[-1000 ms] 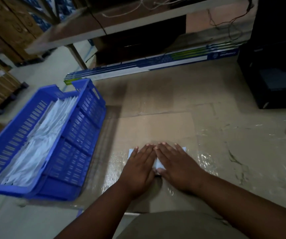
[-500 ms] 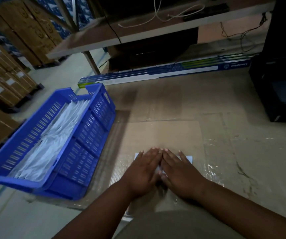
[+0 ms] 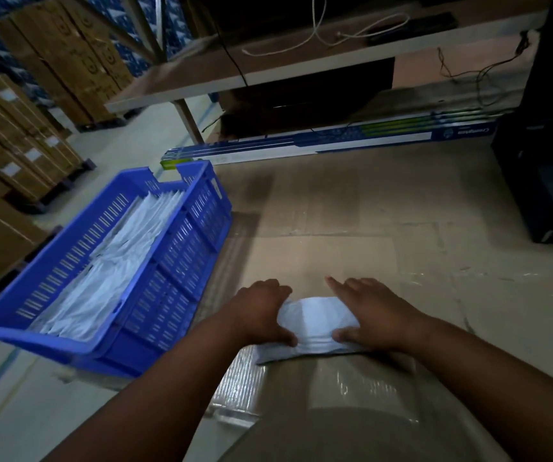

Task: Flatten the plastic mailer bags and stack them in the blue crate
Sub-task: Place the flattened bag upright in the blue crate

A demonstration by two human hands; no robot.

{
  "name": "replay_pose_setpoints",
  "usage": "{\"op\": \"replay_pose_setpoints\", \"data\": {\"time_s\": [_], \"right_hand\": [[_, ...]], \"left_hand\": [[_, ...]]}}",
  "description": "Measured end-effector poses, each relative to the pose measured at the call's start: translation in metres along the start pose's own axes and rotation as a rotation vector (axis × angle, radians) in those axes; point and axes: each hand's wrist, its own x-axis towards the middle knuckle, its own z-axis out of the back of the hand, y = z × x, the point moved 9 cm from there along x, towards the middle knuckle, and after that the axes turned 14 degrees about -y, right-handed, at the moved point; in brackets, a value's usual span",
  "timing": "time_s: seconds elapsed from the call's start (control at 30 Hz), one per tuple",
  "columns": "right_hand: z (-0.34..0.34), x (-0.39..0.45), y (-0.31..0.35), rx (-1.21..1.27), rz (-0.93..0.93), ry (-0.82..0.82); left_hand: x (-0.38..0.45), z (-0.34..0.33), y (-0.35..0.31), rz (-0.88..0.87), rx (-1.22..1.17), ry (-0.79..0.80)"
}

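A white plastic mailer bag (image 3: 316, 323) lies low over the cardboard sheet (image 3: 328, 255), bowed up between my hands. My left hand (image 3: 260, 311) grips its left end, fingers curled over the far edge and thumb on the near edge. At the bag's right end, my right hand (image 3: 373, 311) holds on with the thumb pinching the near edge and the fingers stretched over the top. To the left stands the blue crate (image 3: 171, 295), tilted in view, with a stack of flat white mailer bags (image 3: 118, 261) inside.
Flattened cardboard covers the floor under my hands. A long blue and white box (image 3: 335, 145) lies along the far side below a wooden shelf (image 3: 235, 75). Stacked cartons (image 3: 18, 145) fill the left; a black unit (image 3: 541, 181) stands at the right.
Both hands were pressing flat, side by side, on the bag. Now they have parted to its two ends and taken hold of it, and the bag bulges up between them.
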Motion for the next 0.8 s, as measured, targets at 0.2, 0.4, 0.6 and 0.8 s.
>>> {"op": "replay_pose_setpoints", "data": {"time_s": [0.2, 0.4, 0.6, 0.8], "right_hand": [[0.066, 0.073, 0.039, 0.064, 0.212, 0.008], [0.138, 0.166, 0.149, -0.029, 0.471, 0.047], [0.183, 0.248, 0.281, -0.167, 0.652, -0.003], [0.196, 0.301, 0.377, -0.179, 0.731, 0.009]], "left_hand": [[-0.016, 0.055, 0.014, 0.056, 0.062, -0.057], [-0.074, 0.142, 0.080, 0.287, 0.013, -0.223], [-0.128, 0.211, 0.171, 0.560, 0.004, -0.262], [-0.176, 0.250, 0.250, 0.651, 0.024, -0.298]]}}
